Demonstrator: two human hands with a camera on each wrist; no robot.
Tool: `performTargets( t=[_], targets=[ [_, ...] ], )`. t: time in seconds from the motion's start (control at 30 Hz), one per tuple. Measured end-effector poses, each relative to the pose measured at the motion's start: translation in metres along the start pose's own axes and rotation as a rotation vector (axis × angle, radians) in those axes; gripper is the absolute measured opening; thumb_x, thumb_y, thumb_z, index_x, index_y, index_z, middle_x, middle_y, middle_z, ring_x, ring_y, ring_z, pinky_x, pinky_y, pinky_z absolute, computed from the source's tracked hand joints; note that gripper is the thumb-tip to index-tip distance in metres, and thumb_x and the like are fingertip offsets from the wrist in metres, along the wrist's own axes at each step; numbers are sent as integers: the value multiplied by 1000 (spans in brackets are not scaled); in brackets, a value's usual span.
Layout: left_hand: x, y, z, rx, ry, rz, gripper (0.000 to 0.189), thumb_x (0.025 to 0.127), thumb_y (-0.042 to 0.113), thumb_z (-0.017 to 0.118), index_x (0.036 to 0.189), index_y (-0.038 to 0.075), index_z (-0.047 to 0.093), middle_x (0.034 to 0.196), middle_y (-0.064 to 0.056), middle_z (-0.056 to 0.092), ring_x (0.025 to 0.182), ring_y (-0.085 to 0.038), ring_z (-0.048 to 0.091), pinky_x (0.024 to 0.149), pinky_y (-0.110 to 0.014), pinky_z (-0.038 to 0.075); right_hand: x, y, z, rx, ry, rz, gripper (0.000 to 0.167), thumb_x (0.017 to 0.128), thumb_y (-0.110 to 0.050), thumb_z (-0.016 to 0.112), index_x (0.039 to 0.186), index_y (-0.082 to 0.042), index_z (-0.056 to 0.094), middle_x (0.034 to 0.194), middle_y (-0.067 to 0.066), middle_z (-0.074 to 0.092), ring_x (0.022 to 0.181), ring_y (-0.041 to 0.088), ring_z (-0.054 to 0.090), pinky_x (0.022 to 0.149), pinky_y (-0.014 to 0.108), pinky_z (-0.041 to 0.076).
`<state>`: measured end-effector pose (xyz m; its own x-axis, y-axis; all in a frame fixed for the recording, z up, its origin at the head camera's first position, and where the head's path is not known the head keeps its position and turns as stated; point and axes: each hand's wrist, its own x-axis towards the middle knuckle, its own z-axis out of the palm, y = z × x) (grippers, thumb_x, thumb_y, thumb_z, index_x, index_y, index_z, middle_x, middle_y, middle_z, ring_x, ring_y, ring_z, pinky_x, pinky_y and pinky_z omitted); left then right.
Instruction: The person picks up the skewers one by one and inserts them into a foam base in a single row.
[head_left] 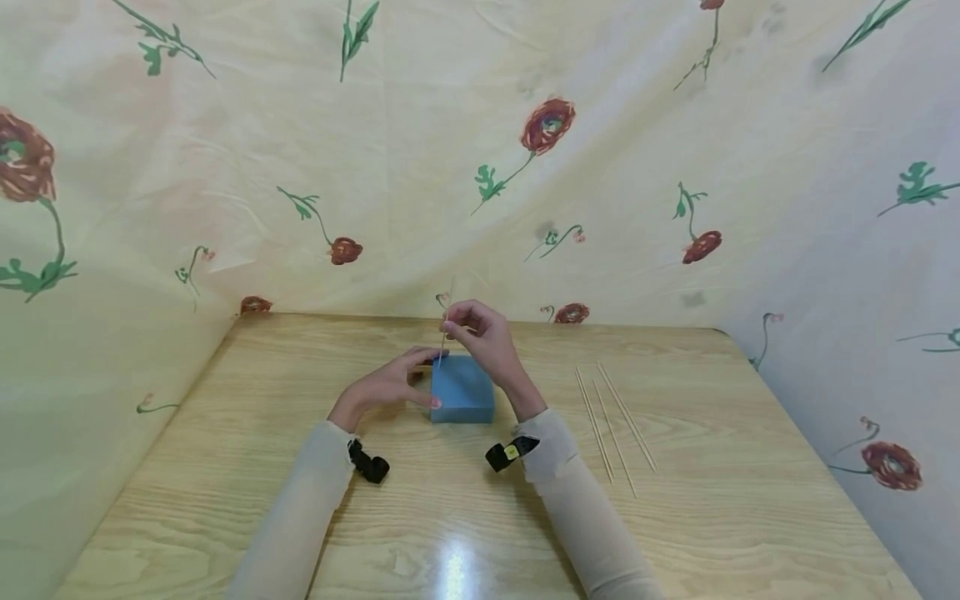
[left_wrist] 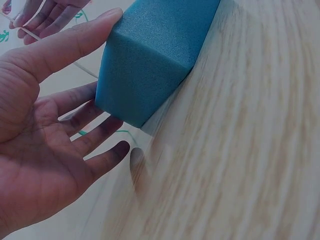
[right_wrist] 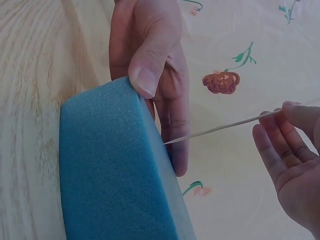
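A blue foam block [head_left: 467,385] sits on the wooden table in front of me. My left hand [head_left: 386,382] steadies it from the left, thumb at a near corner and fingers along the far side. Between the thumb and fingertips of my right hand [head_left: 486,340] is a thin wooden skewer [right_wrist: 220,129], held nearly upright above the block. In the right wrist view its pointed lower tip meets the block's top face, close to the left hand's fingers. The other fingers of the right hand are bent loosely.
Several thin wooden skewers [head_left: 615,429] lie on the table [head_left: 750,483] to the right of the block, beyond my right forearm. A flower-patterned cloth [head_left: 420,167] hangs behind the table and along both sides. Each wrist wears a small black camera [head_left: 369,463].
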<state>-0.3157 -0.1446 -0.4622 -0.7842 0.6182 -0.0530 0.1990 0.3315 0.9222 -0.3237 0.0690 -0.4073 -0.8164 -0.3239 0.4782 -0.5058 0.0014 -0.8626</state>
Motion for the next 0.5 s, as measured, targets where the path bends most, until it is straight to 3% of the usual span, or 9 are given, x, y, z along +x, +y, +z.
performTargets(
  t=[0.1,0.33,0.5],
  targets=[
    [0,0,1,13,1,-4,89,87,24,83,161,21,33,166,-8,22,155,-32,20,121,-64,22,-1,1,0,-6,-19,-13,12,98,-1,65,107,5,66,103,25,68,96,31,70,84,25,58],
    [0,1,0,-2,-5,-8,89,88,23,82,162,21,32,166,-8,22,155,-33,20,121,-65,22,-1,1,-2,37,-36,-28,12,98,2,63,107,10,64,105,33,69,100,46,68,91,28,58],
    [1,0,0,-26,-15,0,89,89,20,81,162,19,31,166,-12,20,154,-37,18,120,-67,20,0,0,-3,28,-39,-13,12,98,2,63,107,10,64,105,32,69,99,42,70,90,33,59]
  ],
)
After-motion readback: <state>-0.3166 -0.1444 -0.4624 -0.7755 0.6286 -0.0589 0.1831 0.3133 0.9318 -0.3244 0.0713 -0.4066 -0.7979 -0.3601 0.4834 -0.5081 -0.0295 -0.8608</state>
